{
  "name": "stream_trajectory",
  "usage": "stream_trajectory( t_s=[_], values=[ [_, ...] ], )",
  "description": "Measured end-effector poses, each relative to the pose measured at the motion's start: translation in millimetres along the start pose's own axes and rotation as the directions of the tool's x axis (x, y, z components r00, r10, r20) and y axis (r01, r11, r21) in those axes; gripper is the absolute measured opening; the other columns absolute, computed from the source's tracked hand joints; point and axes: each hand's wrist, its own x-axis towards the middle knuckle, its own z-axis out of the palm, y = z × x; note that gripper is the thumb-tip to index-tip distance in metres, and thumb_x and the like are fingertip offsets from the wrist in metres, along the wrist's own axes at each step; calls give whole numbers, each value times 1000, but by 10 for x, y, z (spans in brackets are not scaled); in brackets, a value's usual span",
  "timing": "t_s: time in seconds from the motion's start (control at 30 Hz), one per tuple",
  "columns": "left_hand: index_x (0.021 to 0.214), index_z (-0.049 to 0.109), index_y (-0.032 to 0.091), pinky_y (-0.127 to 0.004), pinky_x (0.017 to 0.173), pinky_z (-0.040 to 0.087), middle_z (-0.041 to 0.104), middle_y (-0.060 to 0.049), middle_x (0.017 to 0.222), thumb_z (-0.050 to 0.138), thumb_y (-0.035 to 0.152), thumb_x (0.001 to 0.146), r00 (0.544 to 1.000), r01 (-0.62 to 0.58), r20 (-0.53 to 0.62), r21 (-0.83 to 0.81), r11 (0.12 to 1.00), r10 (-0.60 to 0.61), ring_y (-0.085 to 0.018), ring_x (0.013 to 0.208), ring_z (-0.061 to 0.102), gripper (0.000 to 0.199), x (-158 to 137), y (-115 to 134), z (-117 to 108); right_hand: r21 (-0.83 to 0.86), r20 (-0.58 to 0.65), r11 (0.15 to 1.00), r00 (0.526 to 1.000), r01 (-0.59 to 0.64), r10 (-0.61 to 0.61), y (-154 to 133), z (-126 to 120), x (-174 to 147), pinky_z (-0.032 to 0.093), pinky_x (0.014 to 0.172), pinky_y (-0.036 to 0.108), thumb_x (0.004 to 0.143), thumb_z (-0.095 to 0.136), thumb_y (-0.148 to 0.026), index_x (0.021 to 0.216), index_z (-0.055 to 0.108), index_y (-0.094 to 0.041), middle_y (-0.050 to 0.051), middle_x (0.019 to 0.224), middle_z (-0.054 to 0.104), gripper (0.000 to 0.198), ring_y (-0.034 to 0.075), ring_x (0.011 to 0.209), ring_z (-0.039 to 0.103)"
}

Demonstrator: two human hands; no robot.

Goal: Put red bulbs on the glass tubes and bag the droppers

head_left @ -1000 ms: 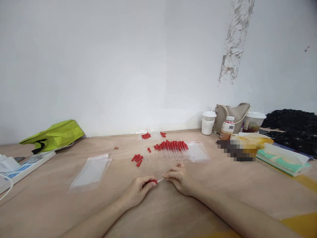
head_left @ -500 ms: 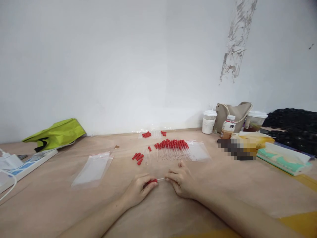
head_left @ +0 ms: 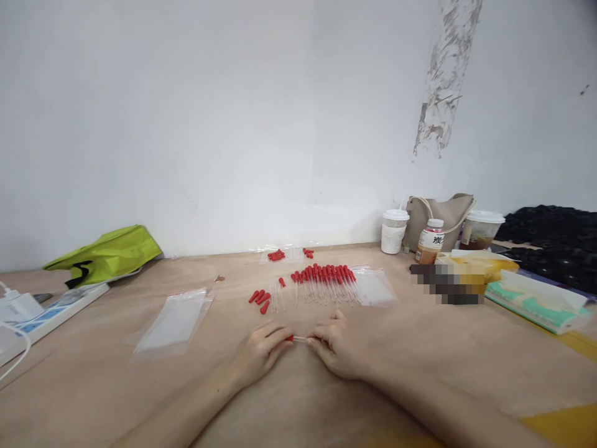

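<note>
My left hand (head_left: 265, 350) is closed on a red rubber bulb (head_left: 290, 338), most of it hidden by the fingers. From the bulb a thin clear glass tube (head_left: 300, 340) runs right into my right hand (head_left: 333, 348), which pinches it between thumb and fingers. Beyond the hands lies a row of droppers (head_left: 329, 283) with red bulbs and clear tubes. Left of that row are a few bare tubes (head_left: 275, 298) and several loose red bulbs (head_left: 259, 297).
Clear zip bags lie at left (head_left: 172, 323) and right (head_left: 375, 286). More red bulbs (head_left: 276, 255) rest by the wall. A power strip (head_left: 56, 317) and green bag (head_left: 109, 252) stand left; a lidded cup (head_left: 395, 233), bottle (head_left: 430, 241) and tissue pack (head_left: 536, 302) are right.
My hands are slightly closer together, with less of the tube and bulb showing between them. The left fingers cover more of the bulb. The things on the table keep their places.
</note>
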Motion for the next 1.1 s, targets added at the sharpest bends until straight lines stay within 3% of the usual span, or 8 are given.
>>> stream_trajectory(
  t_s=[0.13,0.23,0.37,0.47,0.63,0.8,1.0,1.1],
  values=[
    [111,53,23,-32,83,41,57,-7,100,40,25,86,993,31,-115,27,999,-28,-20,93,52,28,-16,-124,-37,-151,-13,987,998,52,-55,22,-129,-18,27,70,32,79,45,-22,68,62,-20,4,70,62,19,16,73,51],
    [116,47,21,-35,88,39,51,-9,109,46,27,83,946,212,-262,64,975,-189,-22,102,48,34,-43,-333,-76,-58,-73,987,986,-153,148,205,-160,-9,31,69,30,77,47,-23,64,62,-19,3,68,63,21,17,71,53],
    [105,52,19,-38,82,42,52,-8,101,50,33,79,854,441,-334,60,896,-398,-23,94,52,30,-101,-674,-125,184,-71,833,838,-523,542,495,-164,188,34,56,23,75,46,-30,61,62,-18,1,62,63,24,15,61,56],
    [100,54,18,-35,74,45,53,-7,96,50,36,78,839,487,-297,35,873,-456,-22,84,55,29,-127,-791,-127,137,-127,773,763,-619,634,570,-109,463,34,60,25,72,49,-32,59,61,-19,1,64,64,22,16,65,57],
    [97,56,21,-33,77,43,54,-5,97,49,33,78,873,445,-239,33,895,-425,-22,90,53,23,-120,-736,-122,1,-156,703,695,-711,702,528,155,934,30,76,34,73,46,-32,58,63,-22,4,68,65,25,19,72,58],
    [97,56,21,-33,72,44,54,-5,94,48,30,80,880,437,-218,28,899,-422,-21,84,54,21,-114,-693,-128,-22,-156,684,678,-729,718,586,354,1158,27,78,38,73,47,-31,64,65,-19,9,74,66,24,23,78,58],
    [92,54,20,-31,74,43,54,-5,94,47,29,82,908,354,-251,35,934,-335,-20,84,54,16,16,-650,-75,-55,-172,679,677,-732,716,600,368,1124,24,80,40,76,45,-40,67,63,-16,10,74,65,31,23,77,58],
    [83,52,19,-30,70,44,56,-4,85,47,26,81,904,352,-259,-2,936,-340,-19,78,56,9,89,-668,-28,-61,-213,739,732,-671,647,475,366,1119,21,84,39,77,44,-41,71,62,-18,7,74,66,30,20,76,58]
  ],
)
